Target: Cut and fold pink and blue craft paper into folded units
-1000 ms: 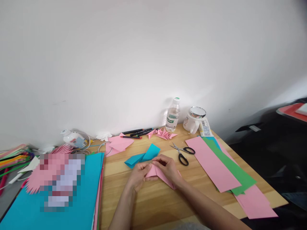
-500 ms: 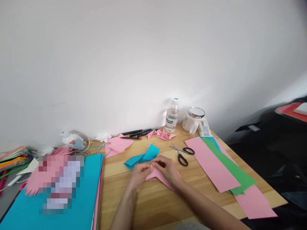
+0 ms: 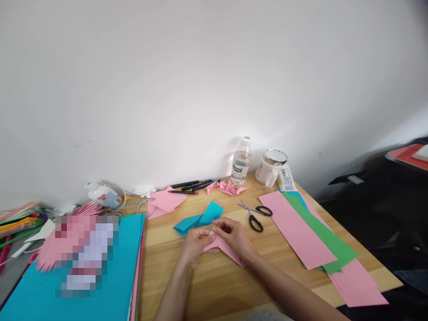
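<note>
Both my hands meet over the wooden table around a folded piece of pink paper [image 3: 226,249]. My left hand [image 3: 196,244] pinches its upper left part between thumb and fingers. From the other side my right hand [image 3: 232,235] grips the top of the same paper, thumb and fingertips pressed together. Part of the paper lies hidden under the right hand. Just beyond my fingers rests a folded blue paper [image 3: 209,214]. To the right, scissors [image 3: 256,214] with black handles lie with their blades slightly apart.
Pink paper strips [image 3: 297,232] overlap green paper [image 3: 337,249] at right. A water bottle [image 3: 240,162] and a white mug [image 3: 269,171] stand by the wall, near folded pink pieces [image 3: 228,188] and black pens [image 3: 187,183]. Blue sheets [image 3: 113,272] are stacked at left.
My hands keep the same grip on the pink paper, with only a very slight shift of the fingers. The whole view has moved a little; the objects stay in place.
</note>
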Demonstrator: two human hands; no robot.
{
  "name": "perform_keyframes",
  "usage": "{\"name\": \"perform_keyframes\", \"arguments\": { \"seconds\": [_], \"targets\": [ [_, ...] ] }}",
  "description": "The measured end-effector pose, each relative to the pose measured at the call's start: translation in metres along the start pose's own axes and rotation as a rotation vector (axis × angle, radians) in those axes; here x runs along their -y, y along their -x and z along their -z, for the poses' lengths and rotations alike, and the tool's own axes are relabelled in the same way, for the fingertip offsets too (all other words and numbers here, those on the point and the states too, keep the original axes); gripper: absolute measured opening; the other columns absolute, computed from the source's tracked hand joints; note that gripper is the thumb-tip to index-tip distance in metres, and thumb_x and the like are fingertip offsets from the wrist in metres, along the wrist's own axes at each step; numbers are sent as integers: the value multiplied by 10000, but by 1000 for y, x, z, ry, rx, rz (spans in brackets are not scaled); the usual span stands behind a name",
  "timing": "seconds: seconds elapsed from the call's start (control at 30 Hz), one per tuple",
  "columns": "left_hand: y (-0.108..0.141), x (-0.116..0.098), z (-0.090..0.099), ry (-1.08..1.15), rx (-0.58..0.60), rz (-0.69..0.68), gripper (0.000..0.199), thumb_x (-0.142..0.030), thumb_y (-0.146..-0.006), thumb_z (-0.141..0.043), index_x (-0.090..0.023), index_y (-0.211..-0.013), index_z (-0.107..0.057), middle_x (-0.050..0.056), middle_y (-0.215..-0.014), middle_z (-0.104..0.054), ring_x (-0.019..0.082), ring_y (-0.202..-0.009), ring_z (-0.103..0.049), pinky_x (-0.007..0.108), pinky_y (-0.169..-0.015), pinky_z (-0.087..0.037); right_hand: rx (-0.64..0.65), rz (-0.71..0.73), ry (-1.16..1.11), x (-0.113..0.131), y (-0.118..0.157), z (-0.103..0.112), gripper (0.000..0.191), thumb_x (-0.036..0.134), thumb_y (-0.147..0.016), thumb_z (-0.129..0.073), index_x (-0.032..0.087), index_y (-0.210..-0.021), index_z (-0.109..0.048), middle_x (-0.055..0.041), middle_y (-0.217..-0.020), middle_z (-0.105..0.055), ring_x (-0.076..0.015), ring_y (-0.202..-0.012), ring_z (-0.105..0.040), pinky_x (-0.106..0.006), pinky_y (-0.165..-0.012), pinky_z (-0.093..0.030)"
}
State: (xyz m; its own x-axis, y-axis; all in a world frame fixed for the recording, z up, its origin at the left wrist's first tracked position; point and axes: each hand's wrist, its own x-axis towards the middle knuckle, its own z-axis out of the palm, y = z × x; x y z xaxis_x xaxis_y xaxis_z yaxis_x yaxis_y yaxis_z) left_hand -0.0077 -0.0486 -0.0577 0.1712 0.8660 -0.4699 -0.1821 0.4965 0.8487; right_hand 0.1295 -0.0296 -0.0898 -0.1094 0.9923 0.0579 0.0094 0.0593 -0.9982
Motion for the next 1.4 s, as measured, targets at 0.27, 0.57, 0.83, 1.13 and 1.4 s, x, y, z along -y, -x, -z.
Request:
{"name": "perform_keyframes", "arguments": {
  "seconds": [0.27, 0.57, 0.83, 1.13, 1.4],
  "targets": [
    [-1, 3, 0, -1, -27, 4, 328, -371, -464, -824, -126, -639, -695, 45, -644, -677, 184, -622, -626, 347, -635, -535, 5, -3, 4, 6, 2, -1, 131, 287, -698, -641, 162, -662, -636, -29, -649, -637, -146, -596, -546, -250, -549, -433],
    [-1, 4, 0, 14, -41, 4, 382, -385, -421, -838, -110, -634, -681, 68, -652, -692, 184, -604, -633, 331, -614, -533, 90, -39, 12, 5, -4, 5, 303, 423, -794, -532, 156, -683, -621, -11, -640, -600, -141, -596, -515, -238, -536, -392],
    [-6, 8, 2, -3, -41, -1, 375, -388, -425, -835, -113, -623, -674, 62, -631, -685, 189, -599, -633, 338, -607, -535, 123, -1, 59, 4, -4, 5, 357, 457, -817, -495, 168, -611, -533, 20, -569, -487, -116, -548, -433, -222, -496, -339],
    [-8, 13, 1, -47, -39, -59, 335, -388, -459, -820, -123, -569, -646, 15, -547, -632, 150, -516, -587, 317, -570, -524, 137, 39, 91, 2, -2, 3, 279, 417, -790, -549, 191, -633, -506, 23, -587, -509, -125, -563, -465, -233, -525, -376],
    [-7, 13, -2, -67, -35, -89, 350, -426, -483, -799, -129, -573, -637, 26, -576, -644, 162, -540, -594, 342, -599, -527, 140, 66, 133, 0, -3, 5, 237, 353, -809, -540, 192, -637, -512, 4, -630, -536, -136, -589, -487, -247, -549, -380]
  ]
}}
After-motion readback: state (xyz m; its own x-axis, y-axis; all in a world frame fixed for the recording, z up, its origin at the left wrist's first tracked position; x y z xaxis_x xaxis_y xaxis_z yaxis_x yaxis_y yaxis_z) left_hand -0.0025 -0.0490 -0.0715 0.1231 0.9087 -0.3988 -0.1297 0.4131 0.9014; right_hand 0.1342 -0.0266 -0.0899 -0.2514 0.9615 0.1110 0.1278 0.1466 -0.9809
